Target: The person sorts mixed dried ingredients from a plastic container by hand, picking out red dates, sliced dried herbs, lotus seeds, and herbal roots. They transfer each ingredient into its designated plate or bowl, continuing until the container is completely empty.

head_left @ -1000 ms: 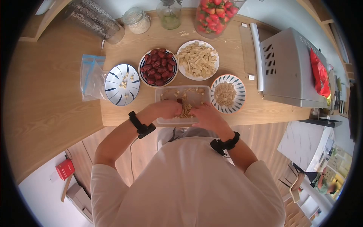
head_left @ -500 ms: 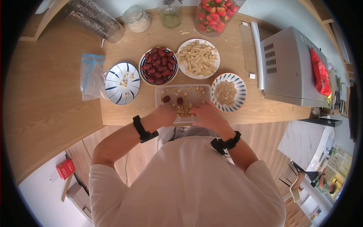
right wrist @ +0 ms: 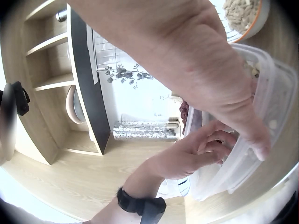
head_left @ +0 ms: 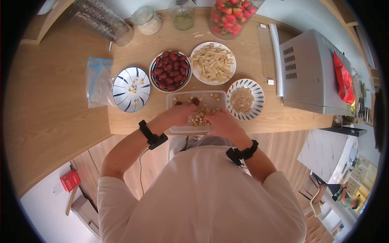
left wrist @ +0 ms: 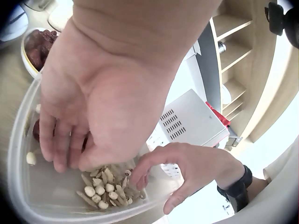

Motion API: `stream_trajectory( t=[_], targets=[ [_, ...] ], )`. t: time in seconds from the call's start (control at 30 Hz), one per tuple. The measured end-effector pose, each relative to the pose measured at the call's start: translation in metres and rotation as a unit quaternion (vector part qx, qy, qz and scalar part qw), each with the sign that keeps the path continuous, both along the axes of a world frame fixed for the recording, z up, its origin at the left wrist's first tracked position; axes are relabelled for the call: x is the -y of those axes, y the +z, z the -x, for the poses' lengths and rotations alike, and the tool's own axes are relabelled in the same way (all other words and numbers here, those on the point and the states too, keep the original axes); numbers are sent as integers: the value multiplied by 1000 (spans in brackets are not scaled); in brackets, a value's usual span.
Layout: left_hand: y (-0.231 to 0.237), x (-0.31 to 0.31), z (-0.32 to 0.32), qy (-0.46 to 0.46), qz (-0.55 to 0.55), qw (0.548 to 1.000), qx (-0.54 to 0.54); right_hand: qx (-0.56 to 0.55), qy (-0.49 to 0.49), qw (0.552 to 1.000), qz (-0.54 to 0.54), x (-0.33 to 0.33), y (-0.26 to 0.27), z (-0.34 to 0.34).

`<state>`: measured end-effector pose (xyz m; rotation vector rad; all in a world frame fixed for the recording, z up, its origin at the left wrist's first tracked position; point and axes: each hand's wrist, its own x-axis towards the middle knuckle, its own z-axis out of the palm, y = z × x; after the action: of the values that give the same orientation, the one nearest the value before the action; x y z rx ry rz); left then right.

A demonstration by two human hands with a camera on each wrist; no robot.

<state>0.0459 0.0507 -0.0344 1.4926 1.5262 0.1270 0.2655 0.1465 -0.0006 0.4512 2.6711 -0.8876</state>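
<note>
I reach into the translucent plastic box [left wrist: 51, 186], my left hand [head_left: 181, 115] loosely bent with its fingertips at a red date [head_left: 195, 101], though I can't tell whether they pinch it. My right hand [head_left: 225, 124] is spread, thumb apart and gripping nothing visible, its fingers beside the lotus seeds [left wrist: 110, 188] heaped with pale slices [left wrist: 87, 199].

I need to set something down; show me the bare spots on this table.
Bare wood lies between the glass jar and date bowl; a slimmer patch separates the orange-rimmed bowl from the silver appliance. It's crowded around the plastic container, with both bowls close by.
</note>
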Motion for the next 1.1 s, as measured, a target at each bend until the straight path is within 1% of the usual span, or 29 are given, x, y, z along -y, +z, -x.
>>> stream_trajectory(
  t=[0.03,0.1,0.23,0.3,0.33,0.4,0.43,0.5,0.53,0.6,0.63,0.7,0.83,0.93,1.0,1.03,1.1],
  targets=[
    [3,-1,-4,1,0,1000,0,11,2,1000,1,-1,1,1],
    [10,-3,-12,17,-43,999,-10,3,-6,1000,0,-1,5,1],
    [7,-7,-29,41,-50,997,-32,4,-32,999,17,-1,8,4],
    [-6,-10,-34,-28,-15,999,7,-4,-33,999,23,-1,6,3],
    [-8,-10,-36,-27,-16,999,7,-12,-34,999,29,-2,4,3],
    [-9,-8,-39,-64,12,998,-14,-25,-33,999,32,-2,1,1],
    [-12,-8,-37,-64,12,998,-14,-39,-33,998,36,-3,2,2],
    [-17,-10,-33,-103,47,993,45,-18,-34,999,26,-2,6,2],
    [-14,-11,-31,-103,47,993,45,2,-34,999,16,-2,8,3],
    [-7,-13,-28,-153,77,985,19,2,-35,999,14,-2,10,4],
    [-6,-14,-26,-153,77,985,19,2,-35,999,13,-2,10,4],
    [-3,-13,-20,-163,73,983,47,-6,-36,999,14,-1,8,3],
    [-12,-12,-16,-166,86,982,31,-16,-32,999,11,-1,5,3],
    [-18,-12,-13,-162,78,982,51,-20,-36,999,13,-1,7,3],
    [-21,-12,-11,-133,68,984,98,-27,-35,999,11,-1,5,2],
    [-14,-14,-11,-133,67,984,98,-35,-35,999,8,-1,4,2],
    [6,-21,-8,-98,130,982,99,-32,-33,999,6,-1,4,2]
  ],
)
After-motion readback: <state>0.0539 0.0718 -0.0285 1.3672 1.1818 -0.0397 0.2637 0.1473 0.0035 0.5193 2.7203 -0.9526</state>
